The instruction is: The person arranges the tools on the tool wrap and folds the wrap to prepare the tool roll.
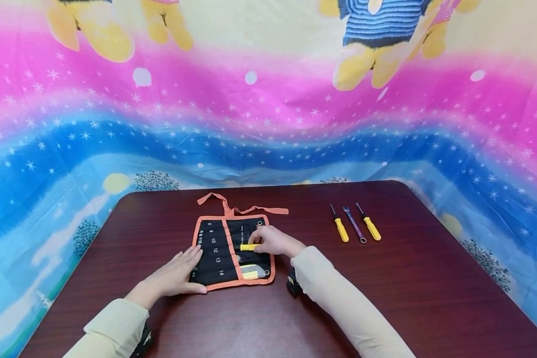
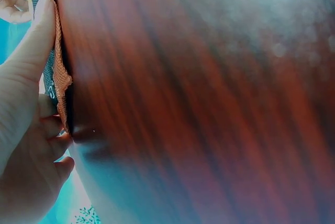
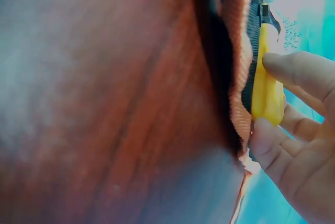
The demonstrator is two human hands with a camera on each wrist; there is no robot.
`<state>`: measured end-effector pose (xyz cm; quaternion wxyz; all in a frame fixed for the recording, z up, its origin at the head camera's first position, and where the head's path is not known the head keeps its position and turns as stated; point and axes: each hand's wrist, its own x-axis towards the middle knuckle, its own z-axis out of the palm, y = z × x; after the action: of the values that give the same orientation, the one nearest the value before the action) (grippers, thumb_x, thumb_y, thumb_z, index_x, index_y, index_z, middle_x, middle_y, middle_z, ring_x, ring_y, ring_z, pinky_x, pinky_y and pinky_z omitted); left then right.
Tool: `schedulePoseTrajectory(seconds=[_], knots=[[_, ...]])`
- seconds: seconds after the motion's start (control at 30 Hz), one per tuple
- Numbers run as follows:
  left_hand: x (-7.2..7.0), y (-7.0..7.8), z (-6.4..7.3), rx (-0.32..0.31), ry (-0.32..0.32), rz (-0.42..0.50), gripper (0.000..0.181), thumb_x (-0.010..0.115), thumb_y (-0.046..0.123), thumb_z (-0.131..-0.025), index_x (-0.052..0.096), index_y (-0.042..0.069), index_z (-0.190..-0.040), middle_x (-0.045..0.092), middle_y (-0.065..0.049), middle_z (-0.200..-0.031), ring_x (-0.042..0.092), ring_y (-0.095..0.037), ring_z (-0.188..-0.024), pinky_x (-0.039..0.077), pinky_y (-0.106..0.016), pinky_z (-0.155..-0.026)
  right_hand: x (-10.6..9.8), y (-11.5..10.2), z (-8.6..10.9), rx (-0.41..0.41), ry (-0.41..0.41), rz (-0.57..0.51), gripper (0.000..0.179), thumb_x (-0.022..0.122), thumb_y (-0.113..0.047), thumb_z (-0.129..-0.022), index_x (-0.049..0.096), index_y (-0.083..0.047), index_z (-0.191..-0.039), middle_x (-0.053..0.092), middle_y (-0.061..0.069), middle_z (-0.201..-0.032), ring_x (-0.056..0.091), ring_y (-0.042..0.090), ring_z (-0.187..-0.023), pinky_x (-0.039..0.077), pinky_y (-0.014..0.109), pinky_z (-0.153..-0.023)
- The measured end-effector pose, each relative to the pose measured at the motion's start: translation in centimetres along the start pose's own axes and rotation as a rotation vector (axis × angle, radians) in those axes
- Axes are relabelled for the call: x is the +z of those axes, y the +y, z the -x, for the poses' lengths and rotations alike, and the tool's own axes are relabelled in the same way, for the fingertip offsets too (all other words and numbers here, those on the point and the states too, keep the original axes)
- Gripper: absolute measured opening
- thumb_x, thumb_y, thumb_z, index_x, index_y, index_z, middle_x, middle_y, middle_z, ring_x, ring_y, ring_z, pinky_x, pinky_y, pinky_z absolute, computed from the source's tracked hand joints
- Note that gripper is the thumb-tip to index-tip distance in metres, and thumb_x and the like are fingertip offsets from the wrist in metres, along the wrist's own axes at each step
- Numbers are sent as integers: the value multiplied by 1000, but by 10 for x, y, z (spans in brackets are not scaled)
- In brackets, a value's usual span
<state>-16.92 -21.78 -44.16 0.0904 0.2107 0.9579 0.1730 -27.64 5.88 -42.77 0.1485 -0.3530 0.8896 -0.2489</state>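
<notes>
A black tool pouch (image 1: 208,263) with orange edging lies unrolled on the table. My left hand (image 1: 176,273) rests at its left edge, fingers spread over the edge and thumb on the bottom trim. My right hand (image 1: 275,242) is over the right half, where its thumb and fingers pinch the yellow handle of a screwdriver (image 3: 267,85). Toward the pocket seam, the screwdriver's dark collar shows in the right wrist view; its tip is hidden. Below that handle, a grey tool with a yellow label (image 1: 252,272) sits in the pouch beside a dark item (image 1: 242,258).
Two yellow-handled screwdrivers, a left one (image 1: 341,229) and a right one (image 1: 371,228), lie at the table's right, with a combination wrench (image 1: 354,224) between them. Orange tie straps (image 1: 259,210) stretch behind the pouch. A printed curtain (image 1: 268,129) hangs behind the wooden table (image 1: 429,278).
</notes>
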Motion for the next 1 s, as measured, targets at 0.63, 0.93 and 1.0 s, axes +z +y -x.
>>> schedulePoseTrajectory(seconds=[0.63, 0.93, 1.0], knots=[[1, -1, 0, 4, -3, 19, 106, 65, 62, -71, 28, -9, -140, 23, -27, -144, 19, -41, -132, 17, -54, -105, 3, -9, -5, -59, -46, 92, 23, 54, -8, -93, 68, -7, -112, 57, -1, -94, 53, 10, -85, 46, 19, -73], [0, -1, 0, 18, -7, 14, 105, 64, 62, -72, 28, -9, -139, 23, -27, -144, 19, -41, -133, 17, -54, -105, 8, -10, -11, -57, -35, 87, 25, 53, -8, -94, 67, -8, -114, 57, -1, -95, 53, 10, -86, 46, 19, -73], [-1, -1, -1, 20, -6, 12, 104, 64, 61, -72, 28, -9, -139, 23, -27, -144, 19, -41, -133, 17, -54, -105, 8, -10, -11, -47, -31, 79, 25, 53, -8, -94, 67, -8, -114, 57, -1, -95, 53, 10, -86, 46, 18, -72]])
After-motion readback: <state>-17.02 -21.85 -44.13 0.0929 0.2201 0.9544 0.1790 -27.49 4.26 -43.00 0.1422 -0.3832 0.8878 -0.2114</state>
